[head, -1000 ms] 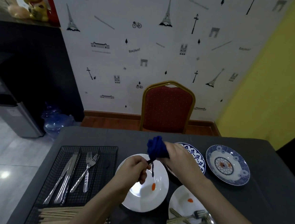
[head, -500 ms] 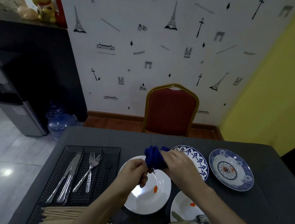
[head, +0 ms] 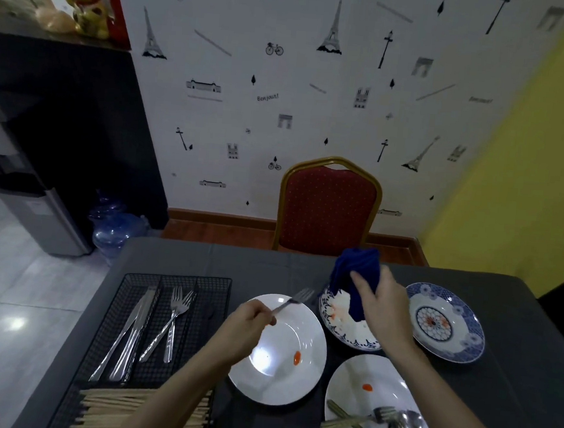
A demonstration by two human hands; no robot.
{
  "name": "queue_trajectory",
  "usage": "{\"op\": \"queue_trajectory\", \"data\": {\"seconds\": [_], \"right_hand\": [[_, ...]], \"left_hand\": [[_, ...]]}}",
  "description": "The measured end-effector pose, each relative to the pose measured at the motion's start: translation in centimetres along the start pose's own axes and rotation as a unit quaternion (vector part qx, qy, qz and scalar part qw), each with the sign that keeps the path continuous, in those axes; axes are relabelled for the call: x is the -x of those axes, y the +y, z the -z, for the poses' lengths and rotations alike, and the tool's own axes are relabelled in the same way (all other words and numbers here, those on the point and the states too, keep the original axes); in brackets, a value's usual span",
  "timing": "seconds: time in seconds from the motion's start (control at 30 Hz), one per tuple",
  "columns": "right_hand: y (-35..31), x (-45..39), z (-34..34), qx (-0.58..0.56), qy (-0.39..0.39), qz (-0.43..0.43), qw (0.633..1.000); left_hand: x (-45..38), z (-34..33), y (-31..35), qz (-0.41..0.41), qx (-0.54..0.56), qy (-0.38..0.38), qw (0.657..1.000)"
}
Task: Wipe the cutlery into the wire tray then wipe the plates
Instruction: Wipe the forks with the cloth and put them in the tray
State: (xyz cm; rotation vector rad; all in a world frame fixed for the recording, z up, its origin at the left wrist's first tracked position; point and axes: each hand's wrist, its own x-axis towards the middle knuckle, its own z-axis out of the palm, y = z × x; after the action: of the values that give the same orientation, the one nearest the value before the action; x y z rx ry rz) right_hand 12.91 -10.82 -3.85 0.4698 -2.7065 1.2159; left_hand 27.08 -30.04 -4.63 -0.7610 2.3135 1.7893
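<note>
while left hand (head: 248, 319) pinches fork (head: 296, 299), right hand (head: 380, 302) grips cloth (head: 357, 270)

Background of the scene. A red chair (head: 329, 208) with a gold frame stands at the far edge of the dark table (head: 263, 266), against wallpaper (head: 317, 91) printed with Eiffel towers. At left: a black cabinet (head: 68, 122) bearing a gold cat figurine (head: 84, 4), a water dispenser (head: 34, 208), and a blue water bottle (head: 116, 227) on the floor.
</note>
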Motion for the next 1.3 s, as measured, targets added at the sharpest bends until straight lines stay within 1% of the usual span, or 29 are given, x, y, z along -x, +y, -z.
{"op": "queue_trajectory", "data": {"seconds": [0.03, 0.1, 0.17, 0.2, 0.23, 0.27, 0.33, 0.37, 0.5, 0.57, 0.63, 0.7, 0.77, 0.83, 0.93, 0.97, 1.0, 1.03, 1.1, 1.17, 1.2, 1.3], "right_hand": [[-0.7, 0.4, -0.2, -0.004, 0.008, 0.026, 1.0], [-1.8, 1.7, -0.9, 0.01, 0.001, 0.109, 0.994], [-1.9, 3.2, -2.1, 0.069, -0.033, 0.19, 0.979], [-1.7, 3.7, -2.5, 0.094, -0.049, 0.216, 0.971], [-1.4, 4.0, -2.6, 0.105, -0.057, 0.222, 0.968], [-1.1, 4.1, -2.6, 0.102, -0.056, 0.21, 0.971], [-0.9, 3.8, -2.4, 0.092, -0.042, 0.185, 0.978], [-1.0, 3.7, -2.5, 0.094, -0.035, 0.191, 0.976], [-1.9, 3.4, -3.4, 0.113, -0.015, 0.272, 0.956], [-1.7, 2.6, -3.0, 0.142, -0.006, 0.291, 0.946], [-0.8, 1.3, -2.6, 0.178, -0.007, 0.268, 0.947], [0.3, 0.3, -2.5, 0.194, -0.026, 0.221, 0.955], [1.2, -0.6, -2.2, 0.174, -0.032, 0.167, 0.97], [2.0, -1.9, -1.5, 0.161, -0.022, 0.115, 0.98], [2.0, -1.9, -2.4, 0.136, 0.005, 0.086, 0.987], [1.8, -1.7, -2.1, 0.131, -0.003, 0.078, 0.988], [0.1, -1.5, -6.4, 0.107, -0.073, 0.109, 0.986], [-1.5, -0.8, -9.9, 0.102, -0.125, 0.124, 0.979], [-1.8, 0.3, -9.6, 0.11, -0.112, 0.125, 0.98], [-1.1, 0.8, -9.3, 0.125, -0.07, 0.149, 0.978], [-0.6, 0.9, -9.0, 0.122, -0.062, 0.147, 0.98], [-0.4, 0.9, -9.2, 0.091, -0.087, 0.131, 0.983]], "left_hand": [[-0.1, -0.5, 0.3, 0.002, 0.0, -0.014, 1.0], [-0.1, -1.5, 1.2, -0.01, 0.017, -0.031, 0.999], [0.0, -2.2, 2.1, -0.035, 0.045, -0.026, 0.998], [0.0, -2.3, 2.4, -0.043, 0.056, -0.021, 0.997], [0.1, -2.4, 2.5, -0.048, 0.061, -0.017, 0.997], [0.2, -2.4, 2.6, -0.049, 0.064, -0.014, 0.997], [0.3, -2.5, 2.8, -0.051, 0.07, -0.014, 0.996], [0.3, -2.6, 3.0, -0.053, 0.074, -0.016, 0.996], [0.1, -2.1, 4.1, -0.058, 0.107, -0.032, 0.992], [0.3, -1.4, 4.0, -0.064, 0.122, -0.031, 0.99], [0.9, -0.8, 3.5, -0.067, 0.131, -0.021, 0.989], [1.3, -0.9, 2.9, -0.068, 0.145, -0.008, 0.987], [1.0, -1.6, 2.6, -0.061, 0.168, 0.007, 0.984], [-0.1, -2.6, 2.4, -0.043, 0.18, 0.016, 0.983], [-1.0, -2.3, 1.3, -0.03, 0.168, 0.039, 0.985], [-1.6, -2.2, 0.8, -0.037, 0.161, 0.053, 0.985], [-1.5, 0.5, -2.8, -0.01, 0.183, 0.124, 0.975], [-1.4, 2.7, -6.2, 0.013, 0.19, 0.181, 0.965], [-1.8, 3.1, -8.9, 0.013, 0.171, 0.217, 0.961], [-2.3, 3.8, -11.2, 0.032, 0.166, 0.246, 0.954], [-2.9, 4.3, -12.2, 0.042, 0.157, 0.262, 0.951], [-4.6, 6.3, -15.0, 0.079, 0.094, 0.307, 0.944]]}}
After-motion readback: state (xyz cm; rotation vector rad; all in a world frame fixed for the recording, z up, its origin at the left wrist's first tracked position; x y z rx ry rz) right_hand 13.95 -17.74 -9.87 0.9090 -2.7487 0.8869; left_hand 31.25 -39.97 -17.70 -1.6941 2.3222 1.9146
